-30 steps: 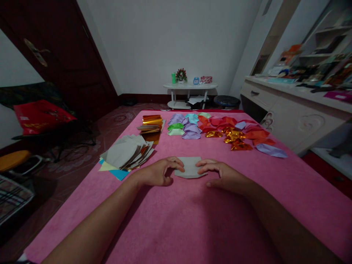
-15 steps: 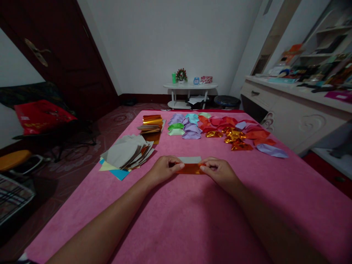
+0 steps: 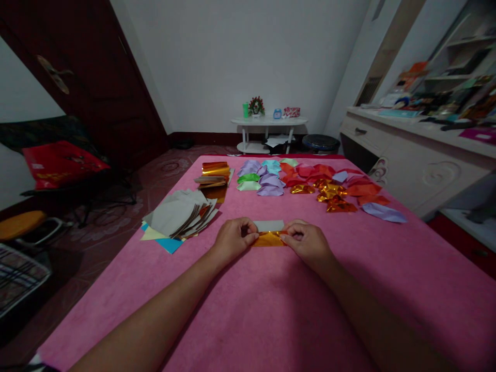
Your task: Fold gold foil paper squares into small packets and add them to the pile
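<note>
Head view shows both forearms stretched forward over a pink cloth-covered table point(image 3: 248, 310), the left hand point(image 3: 234, 238) and right hand point(image 3: 310, 242) pinching opposite ends of a folded, grey-backed gold foil sheet point(image 3: 270, 239). It sits between them, fingers hiding its ends. Beyond the left hand lies a fanned stack of grey-backed sheets point(image 3: 170, 211); farther off, folded purple paper pieces point(image 3: 271, 184) and crinkled gold foil pieces point(image 3: 332, 192).

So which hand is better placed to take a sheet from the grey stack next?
Probably your left hand: it's nearer the grey stack, to its left, while your right hand is farther away. Both hands pinch the folded paper, though.
</note>
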Demonstrator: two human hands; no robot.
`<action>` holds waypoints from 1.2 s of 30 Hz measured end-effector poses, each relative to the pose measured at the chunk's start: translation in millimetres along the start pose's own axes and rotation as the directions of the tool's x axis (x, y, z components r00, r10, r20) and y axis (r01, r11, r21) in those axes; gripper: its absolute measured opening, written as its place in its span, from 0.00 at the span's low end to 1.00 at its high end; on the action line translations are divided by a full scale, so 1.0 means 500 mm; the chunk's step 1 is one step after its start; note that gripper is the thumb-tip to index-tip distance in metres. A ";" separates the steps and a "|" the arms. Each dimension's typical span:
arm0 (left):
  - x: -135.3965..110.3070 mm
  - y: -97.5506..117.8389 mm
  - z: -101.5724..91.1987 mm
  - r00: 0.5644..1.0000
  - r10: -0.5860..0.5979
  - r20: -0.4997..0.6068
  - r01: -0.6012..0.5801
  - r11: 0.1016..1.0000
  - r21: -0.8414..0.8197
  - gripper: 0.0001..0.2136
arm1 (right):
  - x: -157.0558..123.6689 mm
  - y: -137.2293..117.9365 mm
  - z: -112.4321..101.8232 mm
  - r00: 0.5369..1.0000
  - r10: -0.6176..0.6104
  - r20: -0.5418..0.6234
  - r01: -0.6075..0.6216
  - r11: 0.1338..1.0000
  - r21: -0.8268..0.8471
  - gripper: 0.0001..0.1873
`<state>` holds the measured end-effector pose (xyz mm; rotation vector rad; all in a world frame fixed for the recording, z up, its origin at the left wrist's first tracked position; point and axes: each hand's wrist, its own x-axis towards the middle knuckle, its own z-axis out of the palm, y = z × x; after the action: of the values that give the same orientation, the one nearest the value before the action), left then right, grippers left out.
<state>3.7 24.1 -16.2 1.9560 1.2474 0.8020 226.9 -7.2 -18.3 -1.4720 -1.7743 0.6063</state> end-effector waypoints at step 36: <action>-0.010 0.017 -0.019 0.926 0.356 -0.127 -0.334 0.928 0.163 0.02 | 0.001 -0.037 -0.004 0.964 -0.182 -0.192 0.203 0.974 0.096 0.09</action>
<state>-1.3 18.9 -4.5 2.3044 1.0797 1.0848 216.8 -11.1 -2.9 -1.2187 -1.6864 0.4508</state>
